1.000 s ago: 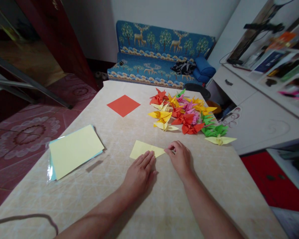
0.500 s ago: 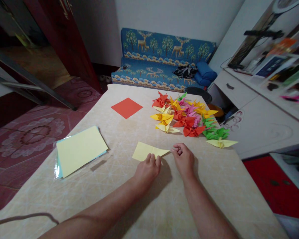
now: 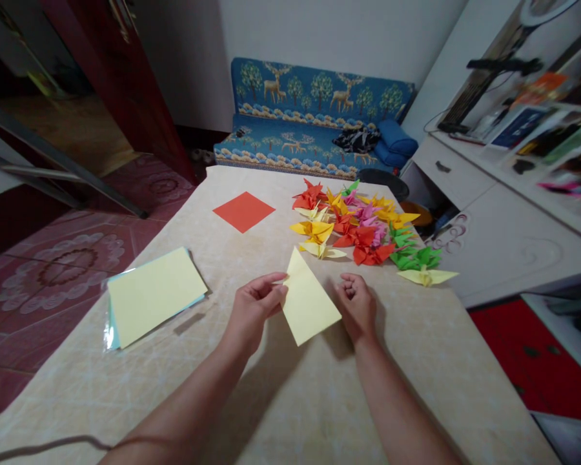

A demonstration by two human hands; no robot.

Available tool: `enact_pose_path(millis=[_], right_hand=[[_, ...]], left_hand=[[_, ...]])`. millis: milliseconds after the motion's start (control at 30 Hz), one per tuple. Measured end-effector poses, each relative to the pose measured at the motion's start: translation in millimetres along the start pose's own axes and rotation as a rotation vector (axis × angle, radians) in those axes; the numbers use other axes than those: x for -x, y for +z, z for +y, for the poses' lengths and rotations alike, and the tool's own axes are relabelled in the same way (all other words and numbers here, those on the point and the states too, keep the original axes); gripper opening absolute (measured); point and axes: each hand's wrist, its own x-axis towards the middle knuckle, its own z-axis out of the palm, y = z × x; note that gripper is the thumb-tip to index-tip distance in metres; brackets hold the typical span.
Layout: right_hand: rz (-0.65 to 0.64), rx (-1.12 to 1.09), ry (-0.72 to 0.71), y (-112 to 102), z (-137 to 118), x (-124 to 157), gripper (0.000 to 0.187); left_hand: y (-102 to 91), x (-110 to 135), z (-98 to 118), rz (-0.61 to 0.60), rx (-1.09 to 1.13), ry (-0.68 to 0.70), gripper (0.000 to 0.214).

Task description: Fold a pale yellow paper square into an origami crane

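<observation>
My left hand [image 3: 257,303] pinches the left edge of a folded pale yellow origami paper [image 3: 310,302] between thumb and fingers. The paper is lifted and tilted above the table, one pointed corner facing away from me. Beside its right corner is my right hand [image 3: 357,305], fingers curled in, with nothing visible in them; whether it touches the paper I cannot tell. Behind the hands lie several folded paper cranes [image 3: 363,236] in red, orange, yellow, pink and green.
A red paper square [image 3: 244,212] lies flat at the far left of the cloth-covered table [image 3: 174,400]. Nearer on the left, a stack of pale yellow and blue sheets [image 3: 155,296] rests on clear plastic. Beyond the table stands a blue patterned sofa [image 3: 300,123]; a white cabinet [image 3: 513,232] is on the right.
The yellow paper has come up off the table and turned. My left hand has shifted left, from pressing on it to pinching its edge. My right hand no longer pinches its tip.
</observation>
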Motion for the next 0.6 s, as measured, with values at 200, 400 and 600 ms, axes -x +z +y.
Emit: enact_pose_path(millis=[200, 400, 600], right_hand=[[-0.017, 0.018, 0.003, -1.5, -3.4, 0.7, 0.025], [-0.138, -0.028, -0.210, -3.7, -14.6, 4.7, 0.034], [-0.203, -0.046, -0.579, -6.2, -40.6, 18.9, 0.067]], left_hand=[[-9.2, -6.3, -37.1, 0.055, -0.216, 0.097, 0.034], [-11.0, -10.2, -41.8, 0.180, -0.112, 0.096, 0.039], [-8.7, -13.5, -43.1, 0.224, -0.020, 0.124, 0.035]])
